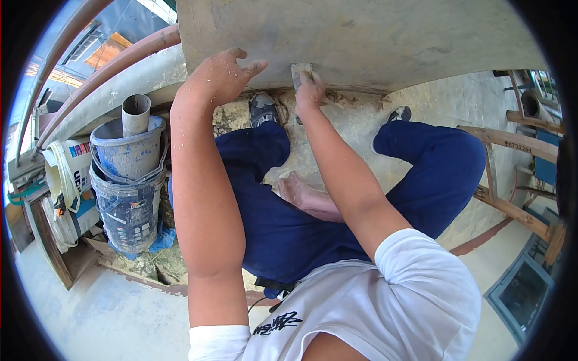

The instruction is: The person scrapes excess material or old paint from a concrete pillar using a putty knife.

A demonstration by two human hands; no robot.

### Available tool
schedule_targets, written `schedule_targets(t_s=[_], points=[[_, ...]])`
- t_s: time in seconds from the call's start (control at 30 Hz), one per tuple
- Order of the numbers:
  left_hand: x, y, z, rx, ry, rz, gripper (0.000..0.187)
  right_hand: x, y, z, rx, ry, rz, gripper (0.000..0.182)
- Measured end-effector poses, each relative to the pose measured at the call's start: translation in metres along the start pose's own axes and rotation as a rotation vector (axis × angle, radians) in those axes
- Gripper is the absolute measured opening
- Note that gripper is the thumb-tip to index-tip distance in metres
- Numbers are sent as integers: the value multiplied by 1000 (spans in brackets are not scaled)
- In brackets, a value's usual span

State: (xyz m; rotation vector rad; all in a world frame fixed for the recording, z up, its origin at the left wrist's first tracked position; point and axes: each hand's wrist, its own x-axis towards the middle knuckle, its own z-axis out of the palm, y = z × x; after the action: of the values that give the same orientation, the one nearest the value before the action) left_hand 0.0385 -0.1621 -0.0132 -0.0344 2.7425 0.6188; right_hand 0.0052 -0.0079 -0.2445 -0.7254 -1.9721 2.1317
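My right hand [310, 93] is closed around a putty knife, and its fingers hide most of the handle. The flat blade of the putty knife [300, 70] lies against the low part of the grey plastered wall [373, 42]. To the left of it, my left hand [221, 75] is raised near the same wall, thumb and fingers apart, holding nothing that shows. White flecks dot that hand and forearm. Between my legs is a dusty pinkish object [310, 197], partly behind my right arm; its kind I cannot make out.
At my left stand stacked paint buckets [127, 207] with a grey pipe [136, 114] upright in the top one. A white bucket [67, 171] lies beside them. Reddish rails [114, 69] run at the upper left. Wooden beams [512, 141] and a framed window [522, 295] are at the right.
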Motion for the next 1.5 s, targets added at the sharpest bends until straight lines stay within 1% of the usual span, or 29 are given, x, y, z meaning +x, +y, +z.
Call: schedule_targets(t_s=[0.03, 0.1, 0.2, 0.27, 0.4, 0.43, 0.5, 0.53, 0.6, 0.63, 0.67, 0.7, 0.77, 0.8, 0.87, 0.9, 0.93, 0.97, 1.0, 1.03, 1.07, 1.1, 1.17, 1.2, 1.23, 1.27, 1.3, 1.43, 1.5], points=[[1, 1, -2, 5, 1, 2, 61, 2, 2, 0, 26, -29, -1, 12], [0, 2, -4, -55, 4, -125, 61, 4, 8, -6, 45, -55, 7, 11], [-1, 6, -6, -76, 8, -133, 61, 4, 3, -11, 91, -118, 3, 11], [5, -1, -1, -46, 5, -96, 61, 4, 0, -11, 54, -96, 61, 13], [12, -10, 2, 16, -12, -30, 61, 6, 7, -12, 12, -94, 74, 14], [8, -5, 0, 17, -12, -30, 61, 7, 16, -13, 25, -85, 44, 15], [-3, 11, -9, 84, -43, 0, 46, 10, 18, -12, 45, -78, 10, 15], [-3, 11, -9, 88, -40, 0, 46, 10, 16, -11, 31, -66, 9, 15], [-1, 10, -6, 6, -27, -170, 47, 7, 13, -11, 15, -51, 15, 15], [2, 5, -2, 7, -34, -170, 47, 5, 9, -11, 76, -78, 26, 15], [6, -2, -1, -3, -21, -114, 54, 5, 3, -10, 138, -107, 33, 15], [9, -8, 3, -16, -11, -60, 61, 3, -1, -10, 133, -106, 37, 15], [6, -3, 2, -32, -7, -79, 62, -1, -15, -6, 231, -122, 83, 13], [5, 0, 0, -47, 4, -98, 63, -2, -24, -6, 231, -121, 86, 13], [0, 5, -2, -60, 1, -127, 62, -8, -42, -12, 419, -162, 75, 13], [-1, 8, -4, -71, 5, -144, 62, -9, -38, -17, 419, -158, 72, 13], [2, 5, -4, -71, 13, -135, 62, -3, -24, -24, 308, -148, 99, 14], [6, -4, 1, -27, 4, -69, 61, 3, -13, -29, 198, -139, 124, 14], [10, -11, 4, 19, -6, -4, 61, 8, -9, -32, 200, -139, 112, 14], [14, -12, 4, 19, 0, 1, 61, 8, -7, -35, 145, -136, 120, 14], [17, -15, 6, 88, -19, -22, 39, 9, -4, -36, 89, -134, 132, 14], [19, -18, 9, 156, -46, -47, 32, 12, -2, -35, 88, -133, 137, 14], [16, -18, 13, 158, -64, -44, 32, 16, -5, -29, 42, -115, 105, 14], [17, -17, 12, 160, -66, -36, 32, 15, -6, -28, 45, -115, 107, 14], [13, -9, 8, 163, -68, -37, 32, 13, -7, -27, 112, -91, 119, 13], [5, 5, 0, 67, -31, -78, 42, 12, -10, -24, 181, -68, 129, 12], [1, 13, -4, -29, 1, -121, 61, 11, -12, -22, 183, -66, 134, 12], [6, 11, -3, -45, 14, -144, 62, 6, -33, -19, 240, -84, 172, 12], [10, 4, 2, -13, -12, -81, 62, 0, -45, -19, 270, -92, 194, 12]])
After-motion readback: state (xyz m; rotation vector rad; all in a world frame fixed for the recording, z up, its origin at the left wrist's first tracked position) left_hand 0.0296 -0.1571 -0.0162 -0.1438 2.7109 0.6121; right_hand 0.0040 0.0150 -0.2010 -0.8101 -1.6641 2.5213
